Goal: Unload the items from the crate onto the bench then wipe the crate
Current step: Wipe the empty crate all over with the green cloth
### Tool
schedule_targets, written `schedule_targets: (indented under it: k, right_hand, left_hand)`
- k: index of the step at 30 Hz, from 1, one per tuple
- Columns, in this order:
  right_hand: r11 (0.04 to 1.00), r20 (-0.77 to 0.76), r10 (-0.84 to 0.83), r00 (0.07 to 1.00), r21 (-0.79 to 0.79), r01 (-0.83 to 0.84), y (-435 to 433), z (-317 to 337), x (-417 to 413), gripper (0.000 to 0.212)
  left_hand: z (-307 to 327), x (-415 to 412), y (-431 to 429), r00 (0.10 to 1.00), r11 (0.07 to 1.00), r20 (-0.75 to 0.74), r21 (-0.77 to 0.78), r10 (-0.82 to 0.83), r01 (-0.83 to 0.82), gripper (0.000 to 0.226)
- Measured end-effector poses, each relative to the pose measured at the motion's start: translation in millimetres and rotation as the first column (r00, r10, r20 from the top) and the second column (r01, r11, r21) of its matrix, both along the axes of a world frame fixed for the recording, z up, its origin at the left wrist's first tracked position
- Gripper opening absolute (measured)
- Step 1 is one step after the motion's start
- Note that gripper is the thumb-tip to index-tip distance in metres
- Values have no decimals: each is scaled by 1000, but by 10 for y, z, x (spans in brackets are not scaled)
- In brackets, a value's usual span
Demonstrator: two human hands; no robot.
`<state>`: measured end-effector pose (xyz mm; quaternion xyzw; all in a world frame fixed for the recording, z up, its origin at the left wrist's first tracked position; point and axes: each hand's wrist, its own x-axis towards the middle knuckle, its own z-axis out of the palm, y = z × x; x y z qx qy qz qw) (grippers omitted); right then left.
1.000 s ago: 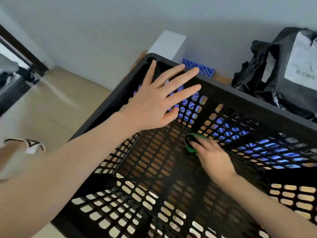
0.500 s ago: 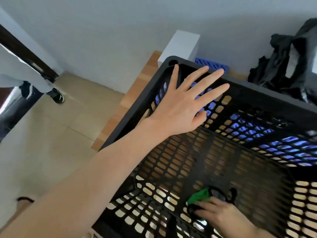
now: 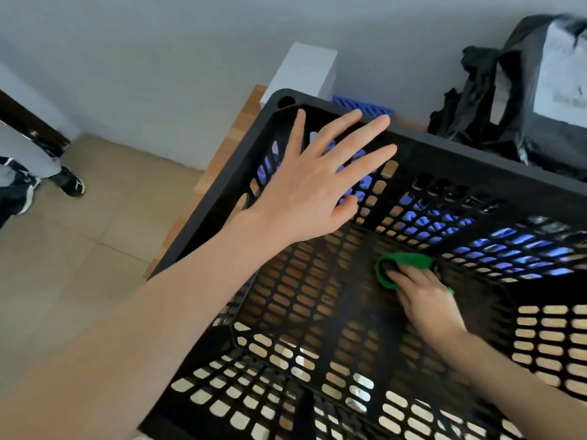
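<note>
A black perforated plastic crate fills most of the view and stands on a wooden bench. My left hand is spread flat with straight fingers over the crate's far left corner, near the rim. Down inside, my right hand presses a green and black cloth onto the crate's floor close to the far wall. Nothing else lies in the crate.
A white box and a blue slotted item stand behind the crate against the wall. A black plastic bag with a white label sits at the back right. Another person's feet stand on the tiled floor at left.
My right hand has slid the cloth from the near part of the crate floor back toward the far wall. My left hand has stayed spread at the far left corner.
</note>
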<state>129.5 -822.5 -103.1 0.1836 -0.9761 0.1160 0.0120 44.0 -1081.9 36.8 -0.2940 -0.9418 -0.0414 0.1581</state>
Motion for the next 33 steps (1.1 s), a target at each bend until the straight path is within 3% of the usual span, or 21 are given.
schedule_targets:
  k: [5,7,10,11,13,14,15,17,21,22,24,27,29,33]
  right_hand:
    - [982,83,186,979,15,-188,106,-88,445,48]
    - [917,101,397,912,-28,-397,119,-27,729,18]
    - [825,132,557,820,20,-564,80,-58,1108,71]
    - [806,171,583,794,5,-592,56,-51,1156,67]
    - [760,263,642,720,-102,-641,-29,102,1052,16]
    - [761,286,641,712,-120,-637,-36,177,942,15]
    - [769,274,634,723,-126,-626,-46,250,814,30]
    - [850,247,525,814,-115,-514,-38,347,517,42]
    - [989,52,148,988,-35,-146,31,320,-156,46]
    - [997,45,77,996,2,-77,64,266,-287,46]
    - [998,175,-19,984,68,7,70,111,-367,48]
    - [994,228,-109,967,22,106,18,-46,-224,43]
    - [999,239,-47,970,3,47,-1,-2,-79,38]
    - [958,296,259,920,45,-284,162,184,334,42]
  left_hand:
    - [16,13,10,1000,1000,29,-19,1,-1,63]
    - [17,15,4,999,1000,32,-25,1,-1,65]
    - [17,26,7,1000,1000,31,-19,0,0,66]
    - [21,26,11,999,1000,33,-17,-1,2,66]
    - [20,27,19,999,1000,36,-23,0,0,67]
    - [17,28,18,999,1000,36,-26,2,-1,67]
    - [14,27,18,999,1000,36,-26,3,-2,67]
    - [11,25,17,999,1000,37,-24,4,-3,67]
    - [19,29,24,999,999,41,-33,3,-2,68]
    - [20,32,26,999,999,42,-36,4,-3,68]
    - [17,36,24,999,999,42,-41,6,-5,67]
    - [13,17,10,999,998,42,-56,9,-7,68]
    - [18,19,12,999,999,41,-53,14,-12,68]
    - [34,22,26,999,999,50,-42,21,-19,68]
